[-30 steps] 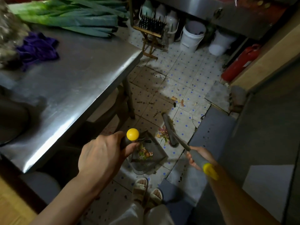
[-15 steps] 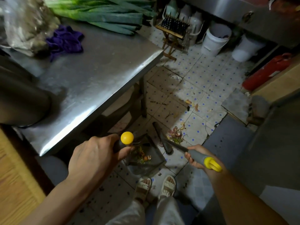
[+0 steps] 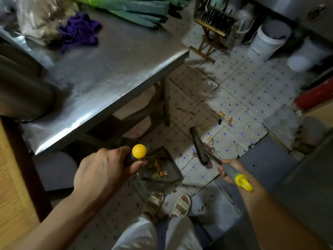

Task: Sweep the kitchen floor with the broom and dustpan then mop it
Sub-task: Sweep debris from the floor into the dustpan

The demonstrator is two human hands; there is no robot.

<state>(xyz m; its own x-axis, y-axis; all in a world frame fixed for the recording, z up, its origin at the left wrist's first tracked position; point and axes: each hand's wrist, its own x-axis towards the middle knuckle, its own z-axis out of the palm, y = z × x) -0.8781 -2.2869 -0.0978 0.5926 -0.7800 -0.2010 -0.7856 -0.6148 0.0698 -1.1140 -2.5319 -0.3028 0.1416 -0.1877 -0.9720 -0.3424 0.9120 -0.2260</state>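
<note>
Two hands engaged: left hand (image 3: 100, 170) grips dustpan (image 3: 162, 170) handle; right hand (image 3: 228, 169) grips broom (image 3: 199, 147) handle, bristles on floor (image 3: 243, 91) scraps.

Table leg (image 3: 166, 103) and stool (image 3: 210, 33) border the open tiled floor (image 3: 243, 98).

— What's on the steel table (image 3: 111, 73)?

— A purple cloth (image 3: 79, 31) near its far edge, leeks (image 3: 137, 9) along the far corner, a clear bag (image 3: 36, 17) at the left.

— And the tiled floor (image 3: 239, 98)?

— The dustpan (image 3: 162, 170) with scraps, the broom head (image 3: 198, 147) beside a scrap pile (image 3: 209, 150), two white buckets (image 3: 268, 40), a wooden stool (image 3: 210, 37), peelings (image 3: 225, 118).
</note>
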